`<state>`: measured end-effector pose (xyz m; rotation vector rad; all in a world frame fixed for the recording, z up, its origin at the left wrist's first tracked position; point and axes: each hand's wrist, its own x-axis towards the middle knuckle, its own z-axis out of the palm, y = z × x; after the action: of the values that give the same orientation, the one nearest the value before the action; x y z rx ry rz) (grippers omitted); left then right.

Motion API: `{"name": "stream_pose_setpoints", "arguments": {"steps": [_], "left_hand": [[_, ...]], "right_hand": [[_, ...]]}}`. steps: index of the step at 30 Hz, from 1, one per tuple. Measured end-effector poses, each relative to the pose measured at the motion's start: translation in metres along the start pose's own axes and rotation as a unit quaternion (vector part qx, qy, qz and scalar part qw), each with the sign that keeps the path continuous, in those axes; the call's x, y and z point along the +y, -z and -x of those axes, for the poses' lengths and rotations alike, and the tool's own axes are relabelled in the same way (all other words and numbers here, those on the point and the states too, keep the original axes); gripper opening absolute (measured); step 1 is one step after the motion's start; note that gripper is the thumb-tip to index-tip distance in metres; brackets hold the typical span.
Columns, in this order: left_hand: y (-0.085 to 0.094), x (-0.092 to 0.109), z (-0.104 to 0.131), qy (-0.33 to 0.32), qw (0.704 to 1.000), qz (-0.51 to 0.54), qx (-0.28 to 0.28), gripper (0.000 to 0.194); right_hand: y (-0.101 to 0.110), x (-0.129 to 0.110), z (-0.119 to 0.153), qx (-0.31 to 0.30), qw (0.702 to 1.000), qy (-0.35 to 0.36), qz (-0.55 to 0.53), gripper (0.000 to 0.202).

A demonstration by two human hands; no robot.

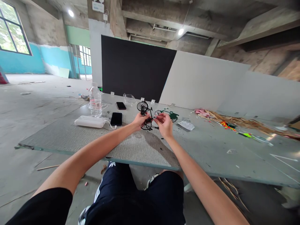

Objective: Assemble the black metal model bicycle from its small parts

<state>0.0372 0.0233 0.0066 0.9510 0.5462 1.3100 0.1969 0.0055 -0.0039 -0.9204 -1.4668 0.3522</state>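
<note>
A small black model bicycle [146,124] is held up over the table, its two wheels one above the other. My left hand [140,120] is closed round its frame between the wheels. On the other side, my right hand [164,124] has its fingers pinched together close to the bicycle's frame; whatever sits between those fingertips is too small to make out. Just behind my right hand, a green model bicycle [172,115] stands on the table. A tiny dark piece [162,138] lies on the tabletop below my hands.
Left of my hands are a water bottle [95,101], a white power strip [90,122] and two phones [116,119]. To the right lie a paper-like packet [186,125], dried stalks [248,124] and bright floats [227,125]. A black panel [137,67] stands along the back edge.
</note>
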Motion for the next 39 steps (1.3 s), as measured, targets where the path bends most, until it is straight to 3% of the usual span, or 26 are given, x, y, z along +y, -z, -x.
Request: {"name": "stream_pose_setpoints", "arguments": {"steps": [10, 13, 16, 18, 21, 24, 29, 32, 34, 36, 39], "left_hand": [[0.015, 0.01, -0.001, -0.036, 0.987, -0.14, -0.075, 0.031], [0.018, 0.016, -0.001, -0.033, 0.983, -0.137, -0.118, 0.039], [0.019, 0.019, -0.002, 0.011, 0.984, -0.088, -0.153, 0.046], [0.019, 0.02, -0.004, 0.034, 0.989, -0.053, -0.137, 0.046], [0.018, 0.019, -0.007, 0.034, 0.995, -0.029, -0.089, 0.031], [0.017, 0.021, -0.008, 0.016, 0.998, -0.01, -0.059, 0.021], [0.017, 0.022, -0.01, -0.029, 0.997, -0.026, -0.062, 0.015], [0.019, 0.019, -0.011, -0.074, 0.99, -0.104, -0.056, 0.018], [0.02, 0.018, -0.009, -0.126, 0.975, -0.178, -0.05, 0.018], [0.022, 0.02, -0.006, -0.193, 0.939, -0.281, -0.049, 0.016], [0.025, 0.025, 0.001, -0.304, 0.837, -0.446, -0.09, 0.03]], "right_hand": [[0.003, 0.006, -0.004, -0.06, 0.997, -0.017, 0.048, 0.062], [0.005, 0.006, -0.006, -0.066, 0.995, -0.022, 0.078, 0.063], [0.008, 0.005, -0.008, -0.046, 0.994, -0.03, 0.09, 0.064], [0.01, 0.004, -0.009, -0.034, 0.994, -0.017, 0.098, 0.062], [0.011, 0.004, -0.009, -0.017, 0.995, -0.001, 0.096, 0.06], [0.007, 0.008, -0.007, -0.007, 0.998, -0.044, 0.054, 0.067], [-0.001, 0.011, -0.002, -0.14, 0.98, -0.125, -0.07, 0.065], [-0.002, 0.006, -0.001, -0.137, 0.981, -0.114, -0.079, 0.058], [-0.002, 0.0, -0.001, -0.129, 0.981, -0.116, -0.085, 0.059], [-0.001, -0.007, 0.0, -0.142, 0.976, -0.126, -0.105, 0.059], [0.0, -0.019, 0.001, -0.169, 0.963, -0.148, -0.152, 0.067]]}}
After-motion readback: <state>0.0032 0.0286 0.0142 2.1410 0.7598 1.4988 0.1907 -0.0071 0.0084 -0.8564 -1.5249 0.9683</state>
